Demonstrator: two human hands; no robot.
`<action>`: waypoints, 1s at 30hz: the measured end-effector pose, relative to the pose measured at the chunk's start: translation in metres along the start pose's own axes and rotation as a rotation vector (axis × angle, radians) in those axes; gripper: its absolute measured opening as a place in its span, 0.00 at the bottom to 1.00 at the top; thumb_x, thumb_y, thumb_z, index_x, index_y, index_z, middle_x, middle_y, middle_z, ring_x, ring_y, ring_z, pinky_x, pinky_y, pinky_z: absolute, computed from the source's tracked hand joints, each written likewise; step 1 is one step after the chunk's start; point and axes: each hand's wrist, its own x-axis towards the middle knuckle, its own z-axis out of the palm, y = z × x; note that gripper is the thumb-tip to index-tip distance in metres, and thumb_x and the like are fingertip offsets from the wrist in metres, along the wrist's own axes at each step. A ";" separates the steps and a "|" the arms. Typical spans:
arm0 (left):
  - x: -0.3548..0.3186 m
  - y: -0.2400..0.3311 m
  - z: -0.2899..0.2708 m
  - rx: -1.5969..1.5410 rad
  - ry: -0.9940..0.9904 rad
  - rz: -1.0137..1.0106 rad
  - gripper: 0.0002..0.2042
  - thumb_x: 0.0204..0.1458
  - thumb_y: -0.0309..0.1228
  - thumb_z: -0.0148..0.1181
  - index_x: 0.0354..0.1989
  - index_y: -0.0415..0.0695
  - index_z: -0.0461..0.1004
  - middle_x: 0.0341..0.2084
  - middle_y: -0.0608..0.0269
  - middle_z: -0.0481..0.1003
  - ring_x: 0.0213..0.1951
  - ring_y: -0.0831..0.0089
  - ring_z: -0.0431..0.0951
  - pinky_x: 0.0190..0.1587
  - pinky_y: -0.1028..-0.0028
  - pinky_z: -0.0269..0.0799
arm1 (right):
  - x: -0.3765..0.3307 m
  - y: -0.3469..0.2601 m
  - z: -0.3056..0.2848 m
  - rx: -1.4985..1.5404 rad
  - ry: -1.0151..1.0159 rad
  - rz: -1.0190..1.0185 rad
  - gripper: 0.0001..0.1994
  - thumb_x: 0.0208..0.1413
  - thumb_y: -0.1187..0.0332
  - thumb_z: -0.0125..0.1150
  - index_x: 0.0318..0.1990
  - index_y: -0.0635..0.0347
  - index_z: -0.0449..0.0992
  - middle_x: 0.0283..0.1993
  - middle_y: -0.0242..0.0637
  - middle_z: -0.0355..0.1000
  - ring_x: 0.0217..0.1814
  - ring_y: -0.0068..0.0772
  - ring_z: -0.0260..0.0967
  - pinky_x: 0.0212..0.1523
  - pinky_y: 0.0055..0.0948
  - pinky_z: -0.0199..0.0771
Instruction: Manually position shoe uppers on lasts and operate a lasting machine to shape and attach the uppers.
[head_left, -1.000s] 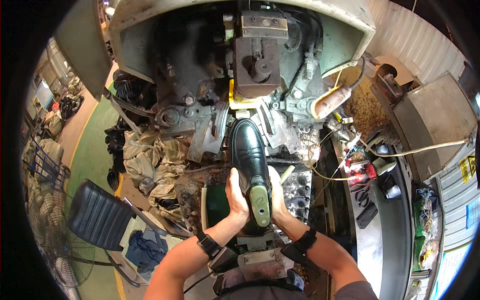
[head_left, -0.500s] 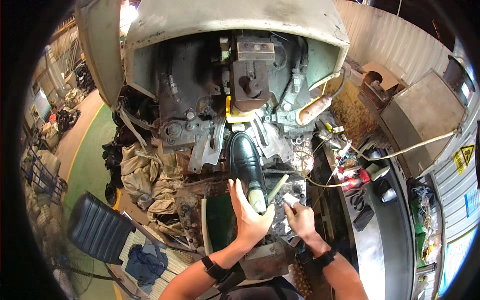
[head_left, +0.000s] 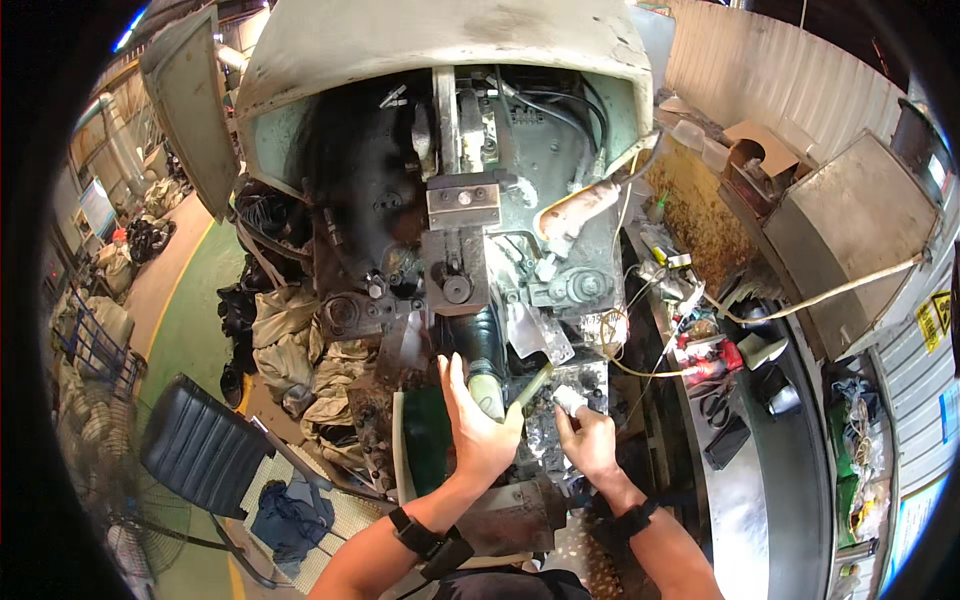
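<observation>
A black leather shoe point(head_left: 477, 335) is fitted on a pale green last point(head_left: 487, 394), its toe hidden beneath the dark metal head point(head_left: 457, 262) of a machine. My left hand point(head_left: 484, 440) is wrapped round the heel end of the last, fingers along its left side and thumb on its right. Beside that thumb a pale yellow-green stick point(head_left: 536, 384) slants up to the right; whether the thumb touches it I cannot tell. My right hand point(head_left: 592, 440) is closed round a small white piece point(head_left: 570, 400), apart from the shoe, its kind unclear.
Metal wing plates point(head_left: 534, 338) flank the shoe. A pale machine hood point(head_left: 440, 50) arches above. A rusty cylindrical part point(head_left: 580, 210) hangs right of the head. Right, a bench holds scissors point(head_left: 716, 405) and a red tool point(head_left: 710, 358). A black chair point(head_left: 205, 440) stands at left.
The machine's head now covers the shoe's front, which was in plain view before. Both my hands sit slightly further left in the picture, which has itself shifted. Their holds look the same.
</observation>
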 end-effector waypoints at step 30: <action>-0.002 -0.011 0.001 -0.177 -0.035 -0.156 0.50 0.42 0.21 0.68 0.75 0.38 0.44 0.75 0.38 0.45 0.76 0.52 0.46 0.76 0.61 0.43 | -0.003 0.000 -0.001 -0.018 -0.102 0.061 0.12 0.58 0.61 0.67 0.35 0.62 0.83 0.22 0.51 0.76 0.26 0.55 0.77 0.30 0.47 0.77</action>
